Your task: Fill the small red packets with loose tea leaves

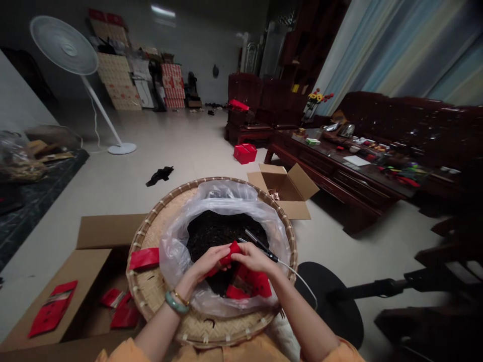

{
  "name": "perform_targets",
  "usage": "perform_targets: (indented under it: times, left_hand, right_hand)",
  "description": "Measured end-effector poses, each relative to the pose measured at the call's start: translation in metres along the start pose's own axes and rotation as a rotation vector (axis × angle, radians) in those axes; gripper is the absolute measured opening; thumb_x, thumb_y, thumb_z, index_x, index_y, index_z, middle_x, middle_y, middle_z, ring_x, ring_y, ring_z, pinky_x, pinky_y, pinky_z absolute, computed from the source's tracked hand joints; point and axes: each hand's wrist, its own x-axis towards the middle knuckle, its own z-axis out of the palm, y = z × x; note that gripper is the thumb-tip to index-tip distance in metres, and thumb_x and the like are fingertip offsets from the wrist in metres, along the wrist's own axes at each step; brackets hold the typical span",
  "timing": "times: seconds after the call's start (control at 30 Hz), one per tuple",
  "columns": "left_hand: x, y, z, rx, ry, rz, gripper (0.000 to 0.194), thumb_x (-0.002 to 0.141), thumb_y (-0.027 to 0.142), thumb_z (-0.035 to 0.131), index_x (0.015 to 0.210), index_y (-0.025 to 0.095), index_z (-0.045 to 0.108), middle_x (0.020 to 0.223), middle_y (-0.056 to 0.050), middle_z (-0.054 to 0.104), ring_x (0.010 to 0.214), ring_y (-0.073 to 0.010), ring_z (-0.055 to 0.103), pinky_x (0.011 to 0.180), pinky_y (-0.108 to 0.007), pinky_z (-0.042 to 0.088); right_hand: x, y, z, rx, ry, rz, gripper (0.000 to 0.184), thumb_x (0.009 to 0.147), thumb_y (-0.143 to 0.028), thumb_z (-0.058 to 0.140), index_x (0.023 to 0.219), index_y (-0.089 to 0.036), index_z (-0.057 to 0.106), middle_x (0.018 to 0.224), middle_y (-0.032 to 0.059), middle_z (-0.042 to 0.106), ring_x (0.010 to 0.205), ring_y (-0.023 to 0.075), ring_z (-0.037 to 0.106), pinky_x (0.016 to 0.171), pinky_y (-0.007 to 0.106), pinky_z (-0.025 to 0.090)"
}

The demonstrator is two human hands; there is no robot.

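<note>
Your left hand and right hand are pinching a red packet in closed fingers, working over a plastic bag of dark leaves in a woven basket.

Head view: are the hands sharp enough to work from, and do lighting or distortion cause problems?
Head view: the left hand, right hand and red packet look reasonably sharp and readable. The plastic bag carries soft highlights, the wide lens bends the room near the edges, and the dark chair at lower right sinks into shadow.
</note>
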Motion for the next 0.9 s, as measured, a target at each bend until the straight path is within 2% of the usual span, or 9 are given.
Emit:
perform_targets:
  times: [0.13, 0.27, 0.33, 0.4, 0.47, 0.57, 0.7, 0.77, 0.9]
  left_hand:
    - [-0.001, 0.001, -0.005, 0.053, -0.099, 0.026, 0.045, 0.074, 0.048, 0.061, 0.102, 0.013, 0.062, 0.076, -0.004, 0.063, 0.057, -0.0086, 0.053, 0.053, -0.019, 0.039]
    - [0.001, -0.003, -0.009, 0.125, -0.113, -0.038, 0.047, 0.076, 0.055, 0.055, 0.089, 0.011, 0.065, 0.055, 0.002, 0.054, 0.041, -0.006, 0.038, 0.04, -0.018, 0.029]
    - [0.003, -0.005, -0.009, 0.157, -0.098, -0.045, 0.049, 0.078, 0.057, 0.051, 0.087, 0.011, 0.067, 0.052, 0.002, 0.053, 0.039, -0.0066, 0.036, 0.038, -0.019, 0.028]
    - [0.003, -0.005, -0.01, 0.196, -0.082, -0.031, 0.048, 0.078, 0.055, 0.05, 0.095, 0.013, 0.068, 0.059, -0.001, 0.06, 0.043, -0.0086, 0.041, 0.04, -0.019, 0.031]
    - [0.001, -0.003, -0.011, 0.238, -0.061, -0.012, 0.048, 0.078, 0.053, 0.052, 0.107, 0.016, 0.066, 0.073, -0.004, 0.066, 0.049, -0.0105, 0.048, 0.041, -0.019, 0.034]
    - [-0.003, 0.001, -0.014, 0.294, -0.06, -0.048, 0.051, 0.079, 0.052, 0.05, 0.115, 0.018, 0.062, 0.082, -0.006, 0.068, 0.053, -0.0121, 0.054, 0.042, -0.02, 0.037]
    - [-0.005, 0.002, -0.016, 0.326, -0.045, -0.105, 0.052, 0.079, 0.057, 0.046, 0.102, 0.014, 0.065, 0.069, -0.003, 0.065, 0.046, -0.013, 0.053, 0.041, -0.022, 0.039]
    - [-0.003, 0.001, -0.016, 0.314, -0.022, -0.067, 0.05, 0.078, 0.057, 0.047, 0.095, 0.014, 0.066, 0.064, -0.002, 0.063, 0.045, -0.0124, 0.052, 0.042, -0.023, 0.04]
    - [0.002, -0.004, -0.015, 0.227, -0.063, -0.05, 0.047, 0.076, 0.057, 0.051, 0.084, 0.012, 0.065, 0.056, 0.0, 0.059, 0.045, -0.0108, 0.05, 0.045, -0.021, 0.041]
  right_hand:
    - [-0.004, 0.002, -0.001, 0.032, -0.039, 0.006, 0.033, 0.081, -0.046, 0.056, 0.085, -0.014, 0.065, 0.082, 0.0026, 0.066, 0.077, 0.0157, 0.059, 0.078, 0.031, 0.046]
    - [-0.005, 0.004, -0.003, 0.076, -0.156, 0.094, 0.042, 0.069, -0.05, 0.067, 0.087, -0.012, 0.065, 0.078, 0.0012, 0.064, 0.07, 0.014, 0.057, 0.072, 0.028, 0.046]
    - [-0.004, 0.009, -0.003, 0.048, -0.226, 0.101, 0.044, 0.069, -0.053, 0.065, 0.084, -0.012, 0.066, 0.073, 0.0001, 0.062, 0.067, 0.013, 0.054, 0.069, 0.027, 0.045]
    - [-0.003, 0.016, -0.003, 0.006, -0.264, 0.102, 0.047, 0.073, -0.057, 0.058, 0.081, -0.012, 0.067, 0.067, -0.001, 0.059, 0.064, 0.0122, 0.052, 0.066, 0.026, 0.045]
    - [-0.004, 0.022, -0.004, -0.032, -0.248, 0.119, 0.051, 0.076, -0.06, 0.053, 0.083, -0.012, 0.067, 0.065, -0.0014, 0.058, 0.062, 0.0121, 0.05, 0.066, 0.026, 0.045]
    - [-0.008, 0.022, -0.007, -0.025, -0.178, 0.108, 0.053, 0.079, -0.061, 0.048, 0.093, -0.013, 0.066, 0.08, 0.0017, 0.063, 0.075, 0.0149, 0.055, 0.079, 0.03, 0.044]
    - [-0.012, 0.013, -0.009, 0.015, -0.182, 0.064, 0.052, 0.081, -0.059, 0.046, 0.104, -0.015, 0.063, 0.101, 0.0052, 0.064, 0.094, 0.0176, 0.056, 0.095, 0.035, 0.037]
    - [-0.012, 0.009, -0.009, 0.012, -0.209, 0.049, 0.051, 0.082, -0.059, 0.045, 0.104, -0.017, 0.064, 0.102, 0.0052, 0.065, 0.096, 0.0179, 0.056, 0.097, 0.035, 0.036]
    - [-0.007, 0.003, -0.01, -0.008, -0.223, 0.059, 0.053, 0.083, -0.061, 0.042, 0.1, -0.016, 0.065, 0.1, 0.0053, 0.065, 0.095, 0.0181, 0.057, 0.095, 0.035, 0.039]
